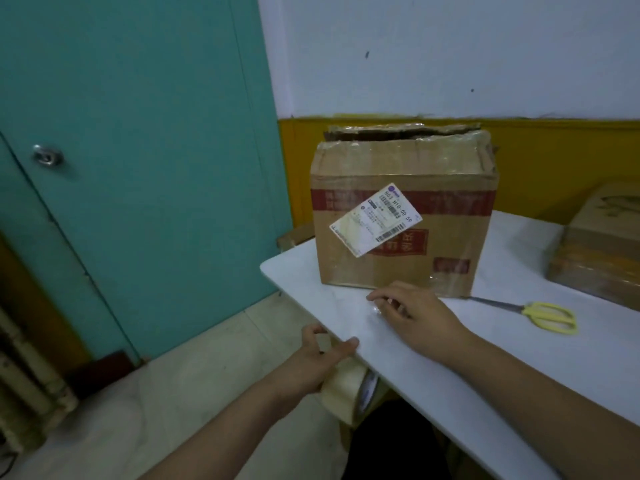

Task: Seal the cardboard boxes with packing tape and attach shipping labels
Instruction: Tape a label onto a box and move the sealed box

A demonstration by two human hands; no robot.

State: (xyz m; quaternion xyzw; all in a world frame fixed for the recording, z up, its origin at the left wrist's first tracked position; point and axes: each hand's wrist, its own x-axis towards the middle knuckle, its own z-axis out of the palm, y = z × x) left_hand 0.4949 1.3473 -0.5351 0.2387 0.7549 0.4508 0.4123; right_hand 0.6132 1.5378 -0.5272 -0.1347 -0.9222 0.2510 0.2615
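Note:
A worn cardboard box (pixel 401 216) stands on the white table (pixel 485 368), its top flaps partly open. A white shipping label (pixel 375 220) sits tilted on its front face. My left hand (pixel 320 358) grips a roll of clear packing tape (pixel 348 388) just below the table's near edge. My right hand (pixel 412 313) is over the table in front of the box, fingers curled and pinching what looks like the clear tape end pulled from the roll.
Yellow-handled scissors (pixel 533 313) lie on the table right of my right hand. Another cardboard box (pixel 599 247) sits at the right edge. A teal door (pixel 138 168) and a radiator (pixel 27 375) are to the left; floor lies below.

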